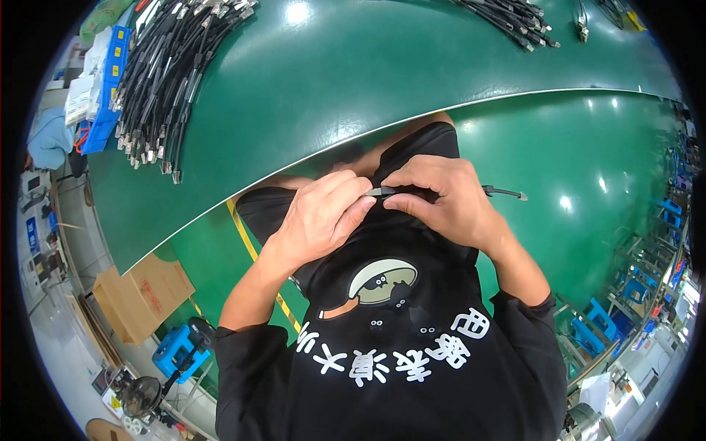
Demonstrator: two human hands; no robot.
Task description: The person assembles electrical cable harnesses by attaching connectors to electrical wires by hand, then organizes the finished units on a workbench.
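Observation:
A short black cable (504, 192) with metal plugs is held in front of my body, above my lap. My left hand (318, 214) pinches the silvery plug (376, 192) at one end between thumb and forefinger. Close beside it, my right hand (452, 197) is closed on the black part just behind that plug. The cable passes behind the right hand's fingers, and its far end sticks out to the right. A large bundle of similar black cables (180, 73) lies on the green table (309, 88) at the upper left.
Along the table's left side stands a blue bin (110, 88) with white items. More cables (515, 26) lie at the far right of the tabletop. Below its edge are a cardboard box (143, 294) and a blue stool (176, 353); other blue stools (592, 327) stand right.

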